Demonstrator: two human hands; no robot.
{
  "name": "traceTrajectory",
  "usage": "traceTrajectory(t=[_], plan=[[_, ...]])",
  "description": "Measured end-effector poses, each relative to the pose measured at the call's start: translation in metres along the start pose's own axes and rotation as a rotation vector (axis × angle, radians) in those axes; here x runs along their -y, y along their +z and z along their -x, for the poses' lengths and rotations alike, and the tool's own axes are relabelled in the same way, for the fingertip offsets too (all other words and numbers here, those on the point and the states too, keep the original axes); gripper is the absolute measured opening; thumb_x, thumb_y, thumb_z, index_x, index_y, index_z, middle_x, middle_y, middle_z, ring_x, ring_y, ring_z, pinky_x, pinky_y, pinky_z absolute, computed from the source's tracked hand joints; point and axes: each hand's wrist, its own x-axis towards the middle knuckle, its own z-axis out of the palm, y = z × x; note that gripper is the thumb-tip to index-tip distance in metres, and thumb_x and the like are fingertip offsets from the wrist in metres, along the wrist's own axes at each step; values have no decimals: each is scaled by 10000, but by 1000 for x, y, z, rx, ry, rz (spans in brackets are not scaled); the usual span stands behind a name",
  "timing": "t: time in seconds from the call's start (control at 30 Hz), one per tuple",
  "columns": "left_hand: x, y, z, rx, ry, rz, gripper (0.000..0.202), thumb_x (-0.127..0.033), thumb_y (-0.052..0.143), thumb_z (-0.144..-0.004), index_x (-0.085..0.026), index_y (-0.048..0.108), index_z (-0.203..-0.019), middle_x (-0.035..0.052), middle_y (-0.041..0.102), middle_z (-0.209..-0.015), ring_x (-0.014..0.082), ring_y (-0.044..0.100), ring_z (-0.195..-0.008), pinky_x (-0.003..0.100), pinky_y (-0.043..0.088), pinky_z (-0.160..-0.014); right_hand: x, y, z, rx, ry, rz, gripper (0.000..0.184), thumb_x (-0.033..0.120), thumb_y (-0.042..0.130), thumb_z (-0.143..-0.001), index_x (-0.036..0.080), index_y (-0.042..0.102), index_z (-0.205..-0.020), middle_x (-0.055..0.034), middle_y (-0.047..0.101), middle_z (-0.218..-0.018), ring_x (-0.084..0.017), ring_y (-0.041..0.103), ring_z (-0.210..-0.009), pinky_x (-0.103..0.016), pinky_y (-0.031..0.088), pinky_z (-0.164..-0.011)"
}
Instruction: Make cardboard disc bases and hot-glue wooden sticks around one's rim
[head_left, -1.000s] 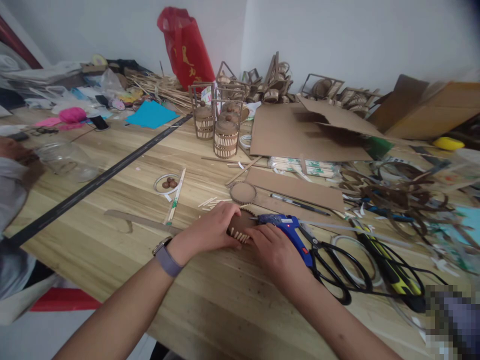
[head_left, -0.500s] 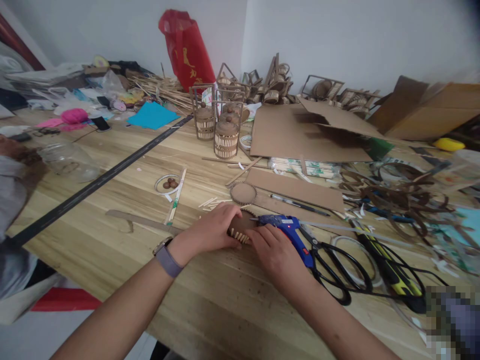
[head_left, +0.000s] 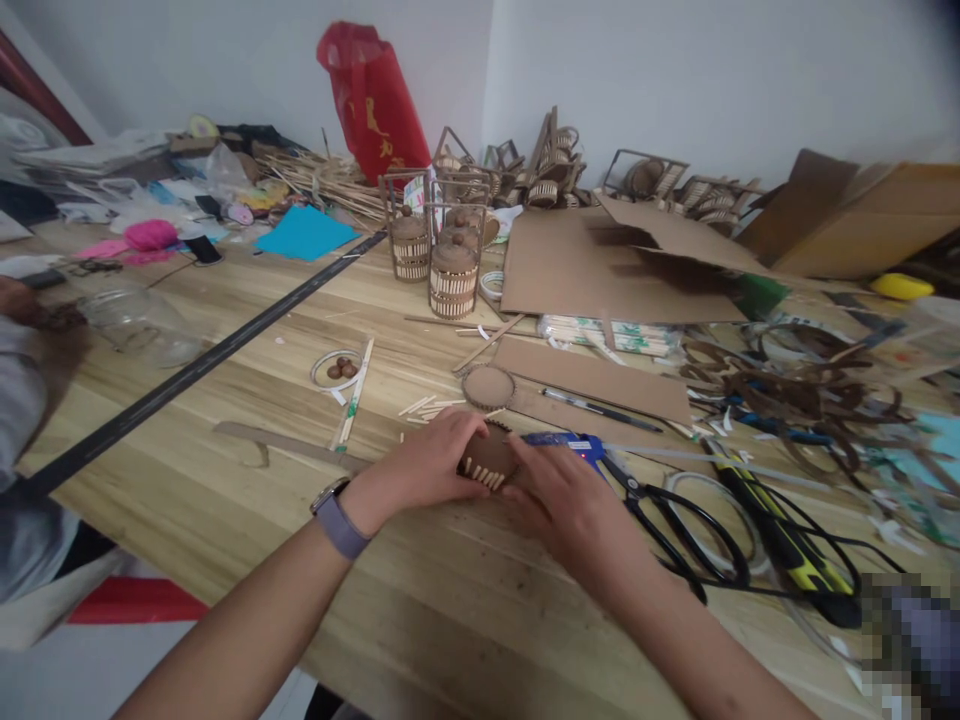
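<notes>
A round brown cardboard piece [head_left: 495, 447] with a ridged rim is between my hands, low over the table. Short pale sticks [head_left: 484, 474] stand in a row along its near edge. My left hand [head_left: 435, 462], with a watch at the wrist, grips the left side, fingers behind and thumb in front. Around the right side curves my right hand [head_left: 566, 490], its fingertips at the rim; their exact contact is partly hidden. Behind that hand lies a blue glue gun [head_left: 585, 446], its handle mostly covered. Several loose short sticks [head_left: 427, 406] and another cardboard disc [head_left: 488, 386] lie just beyond.
Black scissors [head_left: 675, 520] and a yellow-black cutter [head_left: 787, 530] lie to the right, among cords. Finished small baskets [head_left: 453, 280] stand at the back beside cardboard sheets [head_left: 570, 265]. A tape ring [head_left: 319, 378] encloses brown beads [head_left: 343, 367]. At far left another person's sleeve [head_left: 22, 380] shows.
My right hand has shifted from pinching at the near row of sticks to curving around the disc's right side, covering more of the glue gun. My left hand stays on the disc.
</notes>
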Motion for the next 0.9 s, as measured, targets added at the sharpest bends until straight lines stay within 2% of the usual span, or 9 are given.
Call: traceTrajectory(t=[0.07, 0.13, 0.2, 0.27, 0.37, 0.5, 0.63, 0.7, 0.9], plan=[[-2, -1, 0, 8, -2, 6, 550, -272, 800, -661, -201, 492, -1111, 128, 550, -1257, 307, 496, -1196, 460, 435, -979, -10, -13, 5, -3, 165, -9, 288, 331, 425, -976, 130, 621, -1039, -108, 680, -849, -237, 645, -788, -350, 525, -685], [-4, -1, 0, 8, -4, 3, 612, -261, 792, -658, -204, 477, -1179, 144, 509, -1338, 324, 447, -1277, 495, 385, -1047, -21, -24, 13, 86, 330, 37, 319, 397, 425, -963, 169, 636, -890, -95, 658, -807, -248, 647, -755, -366, 513, -673], [-8, 0, 1, 0, -9, -12, 696, -261, 790, -653, -203, 446, -1255, 164, 459, -1404, 341, 400, -1330, 524, 341, -1089, -31, -29, 23, 221, 466, 53, 335, 444, 446, -938, 181, 641, -867, -94, 656, -812, -258, 651, -736, -379, 507, -664], [-11, 2, 2, -15, -14, -37, 765, -263, 788, -650, -196, 410, -1312, 181, 426, -1436, 353, 367, -1359, 542, 318, -1109, -36, -30, 30, 301, 559, 30, 330, 458, 477, -912, 177, 650, -924, -97, 666, -850, -258, 659, -728, -372, 503, -644], [-15, 7, 3, -48, -5, -72, 814, -233, 767, -660, -172, 362, -1364, 199, 413, -1445, 346, 363, -1366, 533, 309, -1126, -39, -25, 37, 303, 617, 23, 345, 457, 527, -875, 163, 652, -1005, -97, 674, -866, -250, 662, -705, -357, 496, -622], [-17, 12, 3, -98, 6, -74, 828, -172, 725, -679, -183, 312, -1397, 181, 419, -1448, 324, 386, -1356, 512, 323, -1132, -41, -21, 39, 325, 598, 39, 356, 423, 563, -844, 137, 674, -1024, -114, 685, -858, -260, 663, -723, -370, 508, -665], [-17, 15, 3, -131, 28, -77, 810, -116, 679, -689, -184, 298, -1401, 161, 440, -1425, 311, 409, -1339, 495, 341, -1126, -44, -22, 37, 426, 664, -30, 365, 399, 507, -852, 129, 684, -1022, -138, 701, -905, -281, 676, -770, -393, 513, -710], [-17, 14, 3, -137, 34, -85, 794, -104, 664, -688, -177, 305, -1392, 158, 455, -1402, 311, 425, -1324, 490, 350, -1120, -46, -25, 35, 435, 698, -118, 360, 410, 485, -850, 147, 681, -997, -137, 702, -929, -277, 672, -805, -390, 508, -735], [-18, 13, 2, -131, 16, -94, 785, -109, 667, -677, -198, 316, -1374, 150, 460, -1383, 304, 442, -1306, 480, 377, -1098, -51, -40, 31, 221, 840, -419, 323, 497, 581, -758, 208, 623, -896, -69, 697, -814, -228, 631, -709, -341, 484, -621]])
